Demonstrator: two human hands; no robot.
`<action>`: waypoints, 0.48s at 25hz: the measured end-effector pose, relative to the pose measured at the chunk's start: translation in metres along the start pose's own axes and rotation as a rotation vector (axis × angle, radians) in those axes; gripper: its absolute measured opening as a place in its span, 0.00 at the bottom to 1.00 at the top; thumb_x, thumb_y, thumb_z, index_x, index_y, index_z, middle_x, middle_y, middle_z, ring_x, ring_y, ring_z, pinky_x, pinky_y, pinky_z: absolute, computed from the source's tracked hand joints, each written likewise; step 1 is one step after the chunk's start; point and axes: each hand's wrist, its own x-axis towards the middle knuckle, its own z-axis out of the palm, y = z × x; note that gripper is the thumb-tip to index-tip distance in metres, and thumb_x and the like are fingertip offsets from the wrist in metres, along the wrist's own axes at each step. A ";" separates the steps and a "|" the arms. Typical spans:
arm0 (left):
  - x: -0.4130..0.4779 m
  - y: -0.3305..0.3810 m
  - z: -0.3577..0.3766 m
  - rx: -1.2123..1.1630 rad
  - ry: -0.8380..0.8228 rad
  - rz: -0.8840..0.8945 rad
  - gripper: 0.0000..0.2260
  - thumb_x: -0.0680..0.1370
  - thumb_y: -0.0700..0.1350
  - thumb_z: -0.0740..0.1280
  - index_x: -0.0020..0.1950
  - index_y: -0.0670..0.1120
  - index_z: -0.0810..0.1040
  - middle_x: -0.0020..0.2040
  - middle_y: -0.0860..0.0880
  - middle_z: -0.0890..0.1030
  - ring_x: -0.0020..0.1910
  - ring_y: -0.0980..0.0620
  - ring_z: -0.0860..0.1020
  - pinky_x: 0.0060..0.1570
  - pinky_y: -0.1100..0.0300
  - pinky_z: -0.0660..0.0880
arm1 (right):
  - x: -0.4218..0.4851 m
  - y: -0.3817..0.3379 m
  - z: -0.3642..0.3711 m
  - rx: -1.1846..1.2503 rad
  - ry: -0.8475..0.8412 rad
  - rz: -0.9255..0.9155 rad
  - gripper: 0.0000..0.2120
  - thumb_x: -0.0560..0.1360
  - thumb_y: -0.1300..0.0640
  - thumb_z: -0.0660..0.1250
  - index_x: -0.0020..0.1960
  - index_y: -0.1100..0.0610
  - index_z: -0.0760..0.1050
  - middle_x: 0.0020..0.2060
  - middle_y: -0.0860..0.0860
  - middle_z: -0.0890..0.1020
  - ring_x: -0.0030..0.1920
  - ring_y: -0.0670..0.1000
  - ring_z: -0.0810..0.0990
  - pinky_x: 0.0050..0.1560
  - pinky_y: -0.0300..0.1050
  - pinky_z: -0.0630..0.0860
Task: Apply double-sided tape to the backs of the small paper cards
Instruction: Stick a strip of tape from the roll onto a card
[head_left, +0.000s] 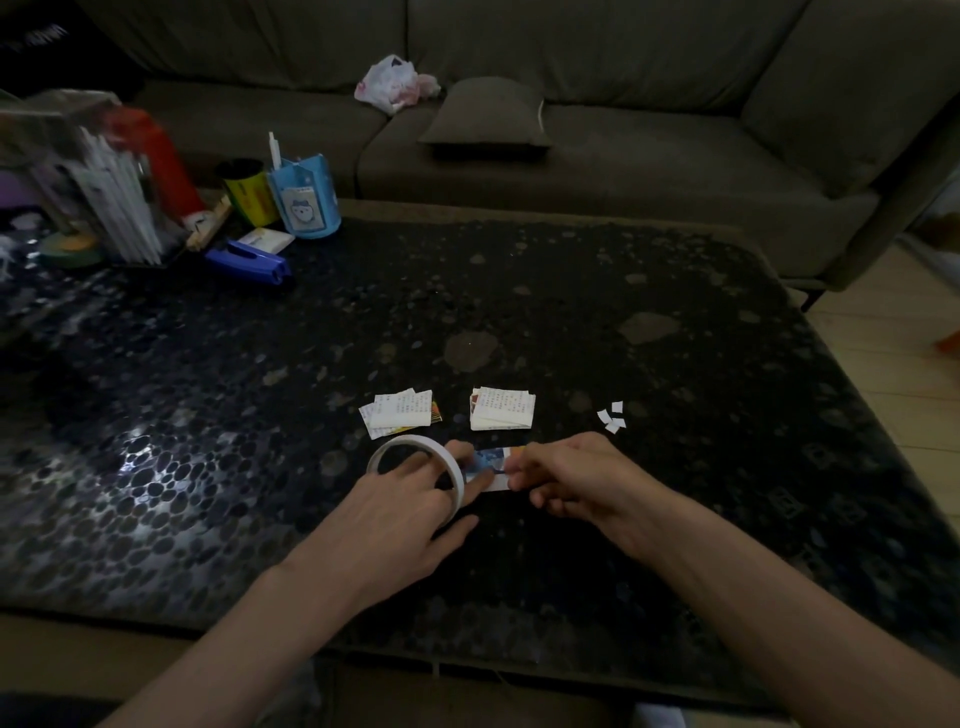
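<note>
My left hand (405, 514) holds a white roll of double-sided tape (415, 457), with fingers through its ring. A small card (491, 467) with a blue picture lies on the black table (675, 364) between my hands; left fingertips rest on it. My right hand (566, 480) pinches the card's right end, where a white strip shows. Two piles of small paper cards lie just beyond: a fanned left pile (400, 413) and a squarer right pile (503, 408). Small white backing scraps (611, 415) lie to the right.
At the table's far left stand a blue pen holder (306, 195), a yellow cup (249, 189), a blue stapler (249, 262), a clear holder of white sticks (104, 182) and a green tape roll (72, 249). A sofa (571, 130) with a cushion runs behind.
</note>
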 end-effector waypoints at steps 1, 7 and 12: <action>0.000 0.000 0.000 0.003 -0.012 0.001 0.26 0.86 0.60 0.53 0.83 0.58 0.55 0.80 0.54 0.55 0.73 0.53 0.67 0.57 0.52 0.79 | 0.001 0.000 0.000 -0.008 -0.001 -0.006 0.07 0.78 0.54 0.73 0.50 0.55 0.87 0.39 0.50 0.89 0.29 0.43 0.80 0.31 0.36 0.74; 0.001 -0.001 0.000 0.033 -0.043 0.005 0.27 0.86 0.60 0.51 0.84 0.58 0.51 0.83 0.55 0.54 0.76 0.51 0.65 0.60 0.50 0.78 | 0.003 0.000 0.004 -0.038 0.011 -0.023 0.06 0.78 0.55 0.73 0.50 0.56 0.87 0.38 0.50 0.88 0.28 0.43 0.79 0.28 0.35 0.72; -0.002 -0.002 0.003 0.059 -0.054 0.025 0.27 0.86 0.60 0.49 0.85 0.57 0.49 0.83 0.54 0.52 0.76 0.50 0.64 0.61 0.48 0.78 | 0.004 -0.002 0.005 -0.060 0.026 -0.014 0.06 0.79 0.55 0.72 0.49 0.56 0.87 0.37 0.50 0.88 0.27 0.43 0.80 0.28 0.35 0.74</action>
